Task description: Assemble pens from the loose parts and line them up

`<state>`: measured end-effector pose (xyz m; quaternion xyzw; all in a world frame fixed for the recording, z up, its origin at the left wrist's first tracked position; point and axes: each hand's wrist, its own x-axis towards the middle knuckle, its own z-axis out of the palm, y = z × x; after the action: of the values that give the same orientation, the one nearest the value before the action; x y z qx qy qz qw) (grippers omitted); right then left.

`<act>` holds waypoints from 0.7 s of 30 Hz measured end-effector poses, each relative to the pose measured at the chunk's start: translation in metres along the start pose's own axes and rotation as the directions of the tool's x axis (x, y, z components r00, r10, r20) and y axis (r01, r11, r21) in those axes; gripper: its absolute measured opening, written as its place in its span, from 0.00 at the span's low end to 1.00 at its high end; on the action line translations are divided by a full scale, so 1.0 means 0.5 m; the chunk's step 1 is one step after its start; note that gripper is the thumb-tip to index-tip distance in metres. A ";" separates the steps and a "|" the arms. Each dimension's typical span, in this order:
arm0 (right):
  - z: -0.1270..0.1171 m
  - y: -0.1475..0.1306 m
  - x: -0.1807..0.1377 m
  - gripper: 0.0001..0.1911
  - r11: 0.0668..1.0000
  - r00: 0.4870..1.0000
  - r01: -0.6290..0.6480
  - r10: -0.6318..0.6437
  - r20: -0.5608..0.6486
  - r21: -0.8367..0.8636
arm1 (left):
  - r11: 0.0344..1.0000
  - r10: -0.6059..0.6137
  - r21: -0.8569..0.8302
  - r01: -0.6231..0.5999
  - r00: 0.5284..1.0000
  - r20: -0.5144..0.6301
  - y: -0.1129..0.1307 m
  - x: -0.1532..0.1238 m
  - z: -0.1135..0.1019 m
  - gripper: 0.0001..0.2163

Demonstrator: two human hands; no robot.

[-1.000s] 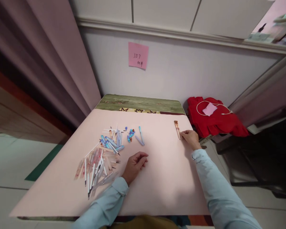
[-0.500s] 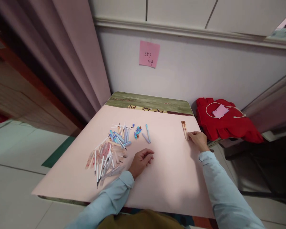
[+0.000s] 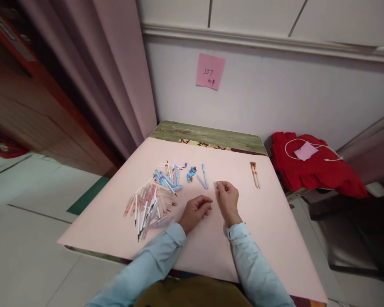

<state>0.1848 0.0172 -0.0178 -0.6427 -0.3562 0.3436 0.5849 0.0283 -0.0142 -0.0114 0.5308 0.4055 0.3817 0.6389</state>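
Near the centre of the frame, the left hand (image 3: 196, 213) is loosely curled over the worktop (image 3: 208, 238), its grip narrow with nothing visible in it. Just to its right, the right hand (image 3: 228, 201) points its fingertips toward the upper left; its back hides the palm side, so I cannot tell whether that grip is closed or holds something small.

Nearest those fingertips lie a bright blue barrel (image 3: 205, 174) and a lavender barrel (image 3: 202, 182), their lower ends close together. The step looks like a reach toward loose pen parts; lifting either slim barrel would call for a fine pinch that leaves its neighbour undisturbed.

Farther left sit a cluster of blue and brown caps (image 3: 191, 174), then a heap of coloured barrels (image 3: 168, 178), white refills (image 3: 142, 218) and clear sleeves (image 3: 127, 209). Off at centre right, two brown-topped pens (image 3: 255, 175) lie side by side and look assembled.

Overlap hides the heap's lower layers, so its pieces cannot be counted. Clear sleeves blur together, and both sleeved forearms leave through the bottom edge.
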 end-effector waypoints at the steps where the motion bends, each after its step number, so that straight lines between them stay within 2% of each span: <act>1: 0.008 0.003 -0.007 0.18 0.999 1.000 0.025 -0.026 -0.009 -0.025 | 1.000 0.009 -0.003 -0.009 1.000 0.000 -0.002 0.000 0.000 0.12; 4: 0.013 0.012 -0.020 0.18 0.985 0.994 0.109 -0.112 -0.017 -0.133 | 0.999 0.023 -0.026 -0.024 0.999 -0.036 -0.005 -0.004 0.007 0.11; 6: 0.008 0.016 -0.025 0.18 0.976 0.990 0.138 -0.140 0.000 -0.165 | 0.998 0.054 -0.024 -0.058 0.988 -0.146 0.001 -0.010 0.014 0.11; 8: 0.005 0.020 -0.026 0.18 0.977 0.990 0.140 -0.140 0.012 -0.161 | 0.992 0.128 0.045 -0.120 0.954 -0.270 0.022 -0.020 0.014 0.10; 10: 0.004 0.024 -0.024 0.18 0.980 0.992 0.127 -0.127 0.013 -0.154 | 0.965 0.232 0.193 -0.175 0.916 -0.328 0.058 -0.029 -0.004 0.09; 12: 0.006 0.026 -0.022 0.19 0.980 0.993 0.118 -0.117 0.014 -0.159 | 0.908 0.338 0.373 -0.192 0.863 -0.377 0.102 -0.033 -0.051 0.08; 14: 0.009 0.027 -0.021 0.19 0.979 0.993 0.118 -0.117 0.013 -0.169 | 0.831 0.425 0.532 -0.165 0.804 -0.415 0.142 -0.028 -0.126 0.07; 15: 0.010 0.026 -0.020 0.19 0.978 0.993 0.120 -0.120 0.013 -0.169 | 0.793 0.465 0.595 -0.132 0.762 -0.451 0.157 -0.023 -0.171 0.07; 17: 0.012 0.024 -0.020 0.18 0.979 0.992 0.122 -0.122 0.006 -0.165 | 0.694 0.492 0.720 0.017 0.719 -0.491 0.174 -0.006 -0.261 0.06; 18: 0.012 0.023 -0.020 0.18 0.979 0.993 0.121 -0.122 0.002 -0.162 | 0.643 0.486 0.759 0.104 0.710 -0.510 0.176 0.004 -0.301 0.06; 21: 0.012 0.021 -0.021 0.18 0.979 0.992 0.121 -0.123 -0.005 -0.163 | 0.562 0.373 0.784 0.263 0.766 -0.524 0.172 0.034 -0.380 0.06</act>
<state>0.1750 0.0106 -0.0284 -0.6678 -0.4173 0.2719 0.5532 -0.1457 0.0838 0.0512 0.6149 0.7084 0.3244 0.1221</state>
